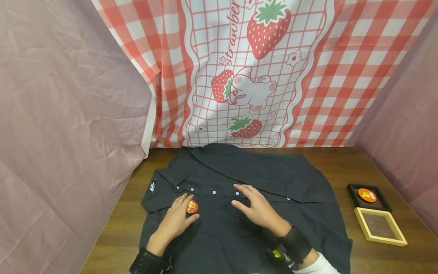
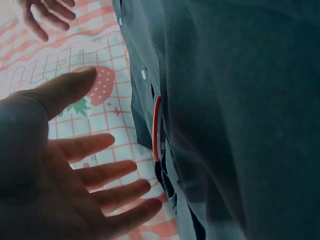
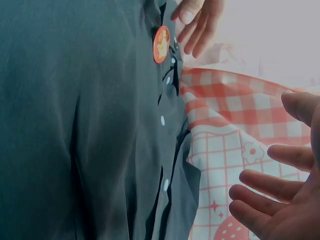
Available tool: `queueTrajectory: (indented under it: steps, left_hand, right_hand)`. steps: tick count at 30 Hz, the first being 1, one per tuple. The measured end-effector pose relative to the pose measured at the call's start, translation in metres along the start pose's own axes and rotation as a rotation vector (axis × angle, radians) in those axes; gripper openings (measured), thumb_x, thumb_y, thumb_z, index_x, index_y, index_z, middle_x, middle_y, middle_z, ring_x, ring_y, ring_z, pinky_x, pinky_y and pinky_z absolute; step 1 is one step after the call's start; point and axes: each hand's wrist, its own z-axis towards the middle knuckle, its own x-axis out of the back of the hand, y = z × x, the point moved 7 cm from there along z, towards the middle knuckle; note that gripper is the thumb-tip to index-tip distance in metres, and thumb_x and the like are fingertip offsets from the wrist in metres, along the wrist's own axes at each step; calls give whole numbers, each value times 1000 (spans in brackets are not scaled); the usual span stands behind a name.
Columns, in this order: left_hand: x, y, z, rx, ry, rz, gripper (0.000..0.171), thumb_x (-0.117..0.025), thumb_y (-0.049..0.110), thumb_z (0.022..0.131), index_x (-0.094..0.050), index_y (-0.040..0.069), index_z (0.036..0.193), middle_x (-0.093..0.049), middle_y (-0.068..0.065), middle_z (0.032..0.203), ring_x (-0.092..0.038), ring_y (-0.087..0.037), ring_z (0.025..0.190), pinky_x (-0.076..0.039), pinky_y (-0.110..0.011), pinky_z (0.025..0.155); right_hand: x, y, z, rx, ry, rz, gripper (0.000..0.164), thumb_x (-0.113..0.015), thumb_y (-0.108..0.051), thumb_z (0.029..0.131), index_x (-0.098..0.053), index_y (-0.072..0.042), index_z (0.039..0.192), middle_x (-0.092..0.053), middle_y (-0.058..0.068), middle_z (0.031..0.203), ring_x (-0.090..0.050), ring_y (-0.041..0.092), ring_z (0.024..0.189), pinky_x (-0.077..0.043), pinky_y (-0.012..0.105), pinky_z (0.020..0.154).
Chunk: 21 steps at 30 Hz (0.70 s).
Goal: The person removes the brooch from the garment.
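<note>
A dark button-up shirt [image 1: 219,228] lies spread on the table, its collar toward the left and a row of pale buttons across it. On its chest sits a round red-orange pin badge [image 1: 192,207], seen edge-on in the left wrist view. My left hand [image 1: 176,219] hovers right beside the badge, fingers straight and holding nothing. Over the middle of the shirt, near the button row, my right hand [image 1: 258,207] is spread with nothing in it. Both wrist views show the fingers apart from the cloth.
At the right of the wooden table [image 1: 342,163] lies a black square frame [image 1: 386,205] with another round orange badge [image 1: 367,195] in it. A pale yellow frame [image 1: 362,224] lies just in front. A strawberry-print checked cloth [image 1: 308,114] hangs behind, with plain curtains at both sides.
</note>
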Motion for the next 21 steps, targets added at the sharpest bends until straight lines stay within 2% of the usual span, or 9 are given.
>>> queueTrajectory:
  steps: [9, 15, 21]
  left_hand:
    - [0, -2, 1, 21, -16, -17, 65, -76, 28, 83, -51, 3, 138, -46, -25, 145, -41, -44, 136, -38, -65, 103]
    - [-1, -7, -5, 37, -11, -19, 68, -76, 29, 84, -48, 2, 140, -45, -25, 146, -41, -44, 136, -37, -63, 106]
    - [0, -4, -2, 13, 15, 18, 69, -76, 29, 83, -48, 0, 139, -47, -25, 144, -43, -43, 135, -39, -62, 104]
  right_hand:
    - [-7, -4, 3, 9, -7, 9, 53, -66, -36, 92, -53, -17, 140, -57, 6, 136, -56, 27, 125, -50, 49, 97]
    - [-14, -10, 3, 23, -40, 30, 53, -65, -38, 92, -53, -19, 140, -58, 4, 135, -56, 26, 125, -49, 48, 98]
    - [-15, -14, 6, 47, -37, 31, 52, -65, -37, 92, -53, -18, 139, -59, 4, 133, -54, 26, 127, -48, 49, 100]
